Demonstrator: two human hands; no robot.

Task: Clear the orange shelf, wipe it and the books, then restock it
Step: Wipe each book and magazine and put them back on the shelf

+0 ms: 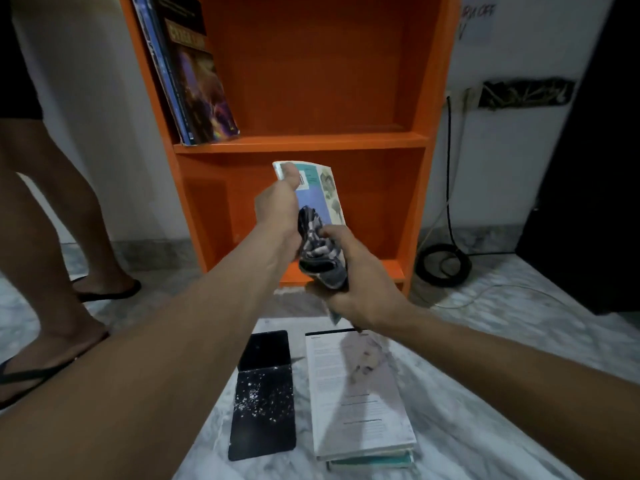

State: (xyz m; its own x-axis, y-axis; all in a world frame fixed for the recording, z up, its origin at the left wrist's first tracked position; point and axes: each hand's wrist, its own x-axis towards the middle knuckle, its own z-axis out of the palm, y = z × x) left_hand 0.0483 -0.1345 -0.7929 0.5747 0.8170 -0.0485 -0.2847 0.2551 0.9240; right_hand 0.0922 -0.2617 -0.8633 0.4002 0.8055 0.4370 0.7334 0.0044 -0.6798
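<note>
The orange shelf [304, 142] stands against the wall ahead. A few books [194, 77] lean at the left of its upper level; the lower level holds nothing. My left hand [278, 202] grips a thin blue-and-teal book [323, 188] upright in front of the lower level, thumb on its top corner. My right hand [356, 282] grips a bunched grey patterned cloth [318, 251] pressed against the book's lower cover. On the floor below lie a black speckled book [265, 396] and a white book [360, 396] stacked on a teal one.
A person's bare legs in black flip-flops [110, 292] stand at the left beside the shelf. A coiled black cable [443, 265] lies on the marble floor right of the shelf, with a cord running up the wall. A dark object fills the far right.
</note>
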